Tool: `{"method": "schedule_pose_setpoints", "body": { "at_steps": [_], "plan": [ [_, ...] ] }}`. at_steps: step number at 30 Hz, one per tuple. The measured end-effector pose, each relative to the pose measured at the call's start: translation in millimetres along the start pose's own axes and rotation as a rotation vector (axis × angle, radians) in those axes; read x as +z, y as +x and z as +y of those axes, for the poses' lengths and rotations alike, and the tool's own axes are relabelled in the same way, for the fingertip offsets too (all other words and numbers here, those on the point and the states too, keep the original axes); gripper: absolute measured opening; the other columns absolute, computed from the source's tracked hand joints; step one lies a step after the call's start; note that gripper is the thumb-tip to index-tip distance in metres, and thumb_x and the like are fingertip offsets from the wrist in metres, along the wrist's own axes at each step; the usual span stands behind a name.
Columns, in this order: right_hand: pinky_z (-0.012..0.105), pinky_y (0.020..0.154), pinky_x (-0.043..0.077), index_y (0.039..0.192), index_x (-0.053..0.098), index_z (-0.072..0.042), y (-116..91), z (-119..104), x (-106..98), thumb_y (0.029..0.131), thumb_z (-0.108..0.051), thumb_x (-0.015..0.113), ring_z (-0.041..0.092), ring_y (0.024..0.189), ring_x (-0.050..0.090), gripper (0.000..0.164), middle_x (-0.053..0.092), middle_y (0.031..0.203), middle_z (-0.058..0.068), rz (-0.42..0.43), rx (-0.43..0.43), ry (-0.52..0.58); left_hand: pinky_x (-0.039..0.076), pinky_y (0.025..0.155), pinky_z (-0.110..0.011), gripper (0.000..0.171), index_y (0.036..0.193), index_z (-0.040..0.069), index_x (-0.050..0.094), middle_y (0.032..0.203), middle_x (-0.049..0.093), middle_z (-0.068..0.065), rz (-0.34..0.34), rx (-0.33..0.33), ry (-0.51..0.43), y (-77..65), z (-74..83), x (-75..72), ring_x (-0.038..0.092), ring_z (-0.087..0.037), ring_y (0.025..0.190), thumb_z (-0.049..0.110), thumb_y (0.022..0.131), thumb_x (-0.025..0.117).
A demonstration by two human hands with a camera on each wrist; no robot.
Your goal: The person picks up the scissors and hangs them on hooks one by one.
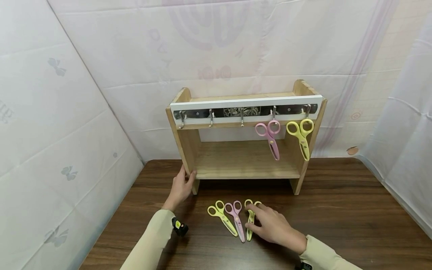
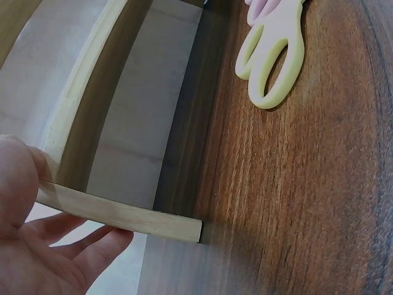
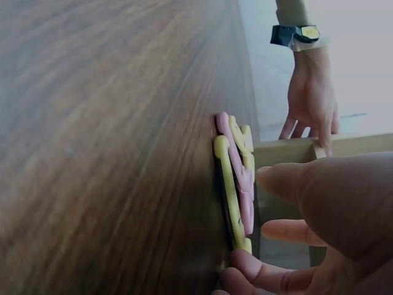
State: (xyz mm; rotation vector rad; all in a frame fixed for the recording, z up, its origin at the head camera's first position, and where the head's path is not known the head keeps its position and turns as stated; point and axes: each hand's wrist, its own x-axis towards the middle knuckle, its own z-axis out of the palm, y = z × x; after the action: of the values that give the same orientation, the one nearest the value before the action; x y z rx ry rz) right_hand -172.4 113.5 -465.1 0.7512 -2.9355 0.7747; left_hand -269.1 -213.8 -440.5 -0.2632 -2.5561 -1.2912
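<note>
My left hand (image 1: 179, 188) grips the lower left side panel of a wooden shelf (image 1: 248, 159); in the left wrist view the thumb (image 2: 18, 178) lies on one face and the fingers pass behind. Three scissors lie on the table: yellow scissors (image 1: 222, 218) at left, pink scissors (image 1: 236, 221) in the middle, another yellow pair (image 1: 249, 225) at right. Over that right pair is my right hand (image 1: 270, 225), its fingertips at the handles and its thumb beside the blades, not closed around them. Pink scissors (image 1: 270, 137) and yellow scissors (image 1: 301, 137) hang from hooks on the shelf's front.
A white rail (image 1: 202, 103) with several metal hooks (image 1: 211, 118) runs across the shelf's top front. The shelf stands on a dark wooden table (image 1: 337, 210). Pale patterned cloth (image 1: 135, 56) hangs behind and at both sides.
</note>
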Motion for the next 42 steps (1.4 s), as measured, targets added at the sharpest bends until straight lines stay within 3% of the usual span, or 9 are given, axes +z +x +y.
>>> {"method": "schedule_pose_setpoints", "body": {
  "at_steps": [7,25,31,37,42],
  "plan": [
    [0.054,0.063,0.054,0.121,0.069,-0.023,-2,-4,5,0.090,-0.039,0.080,0.032,0.095,0.066,0.037,0.064,0.107,0.004,0.010,0.002,-0.041,0.059,0.087,-0.055,0.050,0.155,0.006,0.037,0.136,0.059,-0.028,0.000,-0.008,0.004,2.1,0.5,-0.3,0.063,-0.043,0.119,0.025,0.111,0.051],
    [0.047,0.054,0.048,0.109,0.071,-0.025,-5,-1,8,0.087,-0.035,0.084,0.027,0.091,0.060,0.027,0.057,0.101,0.001,-0.023,0.002,-0.034,0.059,0.086,-0.055,0.050,0.155,0.005,0.038,0.136,0.059,-0.029,0.008,0.012,0.000,1.4,1.5,-0.1,0.063,-0.044,0.119,0.024,0.110,0.051],
    [0.037,0.053,0.043,0.107,0.071,-0.026,-9,2,-1,0.089,-0.031,0.083,0.020,0.086,0.055,0.022,0.053,0.099,-0.004,-0.074,-0.029,-0.028,0.059,0.087,-0.056,0.050,0.155,0.005,0.037,0.137,0.058,-0.030,0.010,0.009,-0.002,-0.1,1.9,-0.4,0.062,-0.045,0.120,0.024,0.111,0.051],
    [0.038,0.055,0.045,0.105,0.071,-0.025,-16,9,-12,0.088,-0.026,0.084,0.021,0.088,0.056,0.021,0.054,0.102,-0.004,-0.070,-0.058,-0.058,0.059,0.087,-0.055,0.049,0.155,0.007,0.037,0.138,0.057,-0.029,-0.001,-0.009,-0.007,-1.2,2.9,-1.0,0.062,-0.044,0.120,0.022,0.111,0.050],
    [0.031,0.053,0.041,0.108,0.071,-0.026,-23,16,-17,0.087,-0.016,0.083,0.015,0.083,0.053,0.026,0.052,0.098,-0.007,-0.054,-0.075,-0.092,0.059,0.087,-0.055,0.050,0.156,0.009,0.036,0.139,0.058,-0.028,-0.007,-0.013,-0.006,-1.2,2.0,-1.3,0.063,-0.044,0.120,0.023,0.111,0.050]
  ]
}}
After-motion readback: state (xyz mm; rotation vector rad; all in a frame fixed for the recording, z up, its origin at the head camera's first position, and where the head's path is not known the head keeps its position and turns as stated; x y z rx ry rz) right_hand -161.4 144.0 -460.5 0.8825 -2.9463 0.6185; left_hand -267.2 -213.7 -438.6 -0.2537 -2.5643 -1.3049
